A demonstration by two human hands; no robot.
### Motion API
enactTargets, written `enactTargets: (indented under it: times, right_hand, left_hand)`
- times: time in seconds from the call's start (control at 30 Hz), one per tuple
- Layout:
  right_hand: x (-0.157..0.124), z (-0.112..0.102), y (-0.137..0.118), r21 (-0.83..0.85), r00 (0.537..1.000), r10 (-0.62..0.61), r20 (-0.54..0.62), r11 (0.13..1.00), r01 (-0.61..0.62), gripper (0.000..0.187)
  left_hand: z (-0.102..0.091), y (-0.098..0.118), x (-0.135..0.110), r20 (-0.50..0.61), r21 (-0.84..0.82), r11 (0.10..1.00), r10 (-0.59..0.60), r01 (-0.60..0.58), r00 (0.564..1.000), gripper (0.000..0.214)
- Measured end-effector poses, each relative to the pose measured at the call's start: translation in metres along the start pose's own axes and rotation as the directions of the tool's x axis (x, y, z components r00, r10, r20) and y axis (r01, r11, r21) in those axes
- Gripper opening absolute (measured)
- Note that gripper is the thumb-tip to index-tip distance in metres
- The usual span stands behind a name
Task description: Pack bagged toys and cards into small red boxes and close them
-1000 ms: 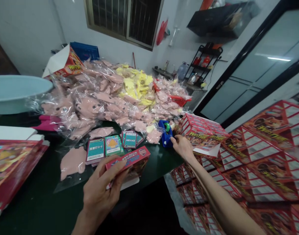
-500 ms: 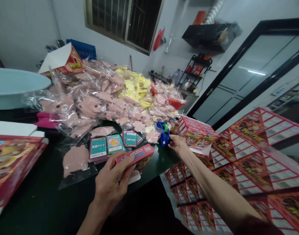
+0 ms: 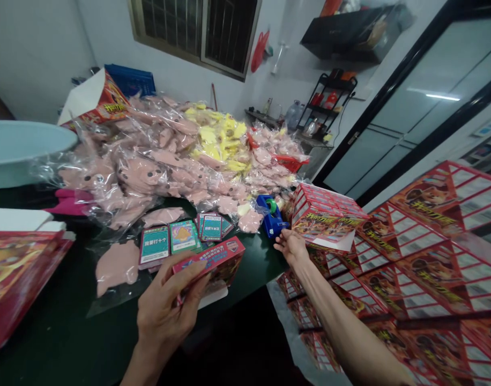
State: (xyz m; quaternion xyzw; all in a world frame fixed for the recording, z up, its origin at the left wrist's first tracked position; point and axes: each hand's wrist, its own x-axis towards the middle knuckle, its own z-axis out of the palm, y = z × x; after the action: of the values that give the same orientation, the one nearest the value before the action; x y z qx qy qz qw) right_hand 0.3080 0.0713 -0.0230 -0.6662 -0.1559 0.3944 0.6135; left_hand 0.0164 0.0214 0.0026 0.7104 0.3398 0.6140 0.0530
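My left hand is closed around a small red card box, tilted, with a white flap showing at its lower edge. By the front end of a blue tape dispenser with a green roll core, my right hand has its fingers drawn together. Whatever they pinch is too small to make out. Behind the box lie stacks of green-bordered cards on the dark table. To their left is a flat pink animal-shaped piece in a clear bag.
A large heap of bagged pink pieces and yellow pieces covers the table's back. A pale blue basin and red printed cartons stand left. At right are a filled display box and stacked display boxes.
My view has shifted slightly. My right hand has drawn a little toward me from the dispenser's front end. My left hand still holds the red box, now lower and further left in view.
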Motion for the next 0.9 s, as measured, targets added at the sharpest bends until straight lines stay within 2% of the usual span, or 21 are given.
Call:
enactTargets:
  times: [0.17,0.27,0.37,0.47,0.5,0.53,0.6,0.63,0.7,0.77,0.9]
  right_hand:
    - [0.008,-0.002,-0.005,-0.115,0.999,0.043,-0.007,0.992,-0.043,0.032]
    - [0.0,-0.003,-0.005,-0.15,0.999,0.032,0.001,0.988,-0.031,0.028]
    - [-0.034,0.001,-0.004,-0.133,0.997,-0.037,0.064,0.99,0.045,0.019]
    - [-0.095,0.011,-0.007,-0.052,0.965,-0.148,0.217,0.985,0.163,0.024]
    - [-0.117,0.015,-0.009,-0.011,0.935,-0.19,0.299,0.979,0.202,0.025]
    - [-0.137,0.021,-0.012,0.06,0.871,-0.246,0.425,0.968,0.244,0.025]
    - [-0.171,0.033,-0.014,0.145,0.783,-0.27,0.561,0.963,0.228,0.023]
    - [-0.183,0.038,-0.014,0.171,0.753,-0.261,0.605,0.965,0.197,0.022]
    - [-0.196,0.048,-0.012,0.183,0.738,-0.215,0.64,0.975,0.125,0.024]
    - [-0.2,0.053,-0.007,0.184,0.743,-0.186,0.643,0.979,0.085,0.026]
    - [-0.201,0.054,-0.001,0.185,0.766,-0.189,0.614,0.978,0.094,0.03]
  left_hand:
    - [0.001,0.0,0.002,-0.015,-0.064,0.997,-0.036,0.035,0.999,0.033]
    - [0.001,0.003,0.005,-0.017,-0.109,0.993,-0.043,0.041,0.999,0.031]
    - [0.0,0.008,0.008,-0.018,-0.071,0.996,-0.047,0.046,0.999,0.026]
    - [0.0,0.014,0.008,-0.015,0.002,0.998,-0.065,0.065,0.998,0.022]
    - [0.0,0.016,0.008,-0.013,0.019,0.997,-0.079,0.079,0.997,0.022]
    - [0.0,0.017,0.007,-0.016,0.033,0.995,-0.097,0.097,0.995,0.024]
    - [0.0,0.02,0.005,-0.019,0.055,0.989,-0.138,0.139,0.99,0.029]
    - [0.0,0.021,0.003,-0.015,0.065,0.986,-0.152,0.153,0.988,0.03]
    - [0.0,0.022,0.001,-0.003,0.073,0.984,-0.16,0.16,0.987,0.03]
    - [-0.001,0.023,0.0,0.004,0.08,0.987,-0.143,0.143,0.99,0.03]
    - [-0.002,0.025,0.002,-0.001,0.059,0.994,-0.088,0.088,0.996,0.03]
